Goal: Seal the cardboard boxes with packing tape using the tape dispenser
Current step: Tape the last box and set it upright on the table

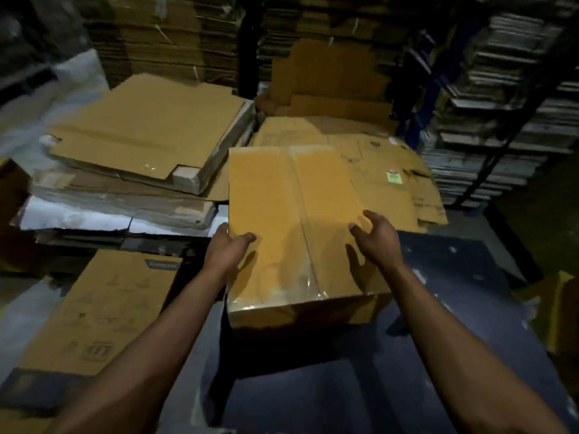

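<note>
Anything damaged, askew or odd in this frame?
The box between the left hand and right hand looks sound, with clear tape along its centre seam. The flattened cardboard behind it has a torn, ragged right edge. No tape dispenser is in view.

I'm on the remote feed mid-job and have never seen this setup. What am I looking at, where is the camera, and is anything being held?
There is no machine: this is one wide-angle camera worn on a person's head, looking down at their bare arms. The left hand grips the left edge of a closed cardboard box, thumb on top. The right hand is at its right side with fingers spread; whether it touches is unclear. Clear tape runs along the box's centre seam. Flattened cartons are piled around. No tape dispenser is in view.
</note>
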A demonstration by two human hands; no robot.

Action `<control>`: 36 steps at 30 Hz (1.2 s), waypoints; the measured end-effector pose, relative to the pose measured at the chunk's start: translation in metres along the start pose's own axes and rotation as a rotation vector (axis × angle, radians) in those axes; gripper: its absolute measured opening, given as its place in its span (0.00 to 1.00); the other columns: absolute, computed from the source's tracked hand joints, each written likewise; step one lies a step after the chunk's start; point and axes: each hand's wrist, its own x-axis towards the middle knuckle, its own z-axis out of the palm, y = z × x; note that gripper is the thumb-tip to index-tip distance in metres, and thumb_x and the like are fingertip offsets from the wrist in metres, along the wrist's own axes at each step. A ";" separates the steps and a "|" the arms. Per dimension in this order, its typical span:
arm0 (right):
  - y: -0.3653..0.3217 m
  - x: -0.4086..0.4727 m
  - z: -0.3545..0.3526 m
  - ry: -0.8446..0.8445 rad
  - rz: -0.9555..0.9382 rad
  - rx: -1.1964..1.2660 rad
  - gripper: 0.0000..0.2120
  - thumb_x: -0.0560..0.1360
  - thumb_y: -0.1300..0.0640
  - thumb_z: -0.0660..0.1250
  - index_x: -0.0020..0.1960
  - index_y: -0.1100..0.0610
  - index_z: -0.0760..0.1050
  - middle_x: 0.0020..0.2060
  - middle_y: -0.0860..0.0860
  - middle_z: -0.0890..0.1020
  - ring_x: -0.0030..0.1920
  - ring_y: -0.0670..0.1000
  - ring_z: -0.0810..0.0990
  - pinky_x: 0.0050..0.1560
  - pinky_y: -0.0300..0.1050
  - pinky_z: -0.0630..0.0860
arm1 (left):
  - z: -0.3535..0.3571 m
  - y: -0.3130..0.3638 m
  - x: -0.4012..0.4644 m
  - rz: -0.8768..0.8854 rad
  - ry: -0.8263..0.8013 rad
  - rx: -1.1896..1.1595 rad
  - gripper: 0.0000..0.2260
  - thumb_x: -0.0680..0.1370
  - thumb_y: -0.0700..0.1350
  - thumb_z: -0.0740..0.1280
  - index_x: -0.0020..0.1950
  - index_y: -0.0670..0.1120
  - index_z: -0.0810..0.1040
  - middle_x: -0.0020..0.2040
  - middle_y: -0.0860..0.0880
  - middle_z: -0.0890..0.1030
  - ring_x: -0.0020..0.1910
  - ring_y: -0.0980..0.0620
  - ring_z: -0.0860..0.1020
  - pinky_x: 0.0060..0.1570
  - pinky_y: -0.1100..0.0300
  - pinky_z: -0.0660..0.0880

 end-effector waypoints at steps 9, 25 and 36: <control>-0.015 0.051 0.012 -0.162 0.135 0.128 0.31 0.74 0.37 0.67 0.70 0.54 0.69 0.64 0.57 0.77 0.63 0.62 0.76 0.65 0.64 0.73 | 0.046 0.051 0.003 -0.179 0.317 0.099 0.30 0.71 0.65 0.72 0.63 0.45 0.78 0.60 0.44 0.82 0.53 0.41 0.78 0.54 0.49 0.76; 0.101 -0.047 -0.258 0.481 0.311 0.185 0.27 0.74 0.39 0.68 0.71 0.45 0.76 0.67 0.53 0.77 0.68 0.59 0.74 0.71 0.60 0.67 | 0.208 0.225 -0.129 0.451 0.073 0.208 0.30 0.74 0.67 0.69 0.68 0.49 0.81 0.68 0.42 0.80 0.66 0.36 0.77 0.65 0.43 0.72; 0.310 -0.216 -0.432 0.863 0.711 0.128 0.24 0.72 0.41 0.69 0.67 0.44 0.79 0.63 0.50 0.82 0.63 0.57 0.79 0.65 0.59 0.74 | 0.450 0.254 -0.313 0.562 -0.603 0.061 0.24 0.62 0.73 0.68 0.46 0.58 0.85 0.52 0.53 0.86 0.49 0.45 0.82 0.57 0.44 0.79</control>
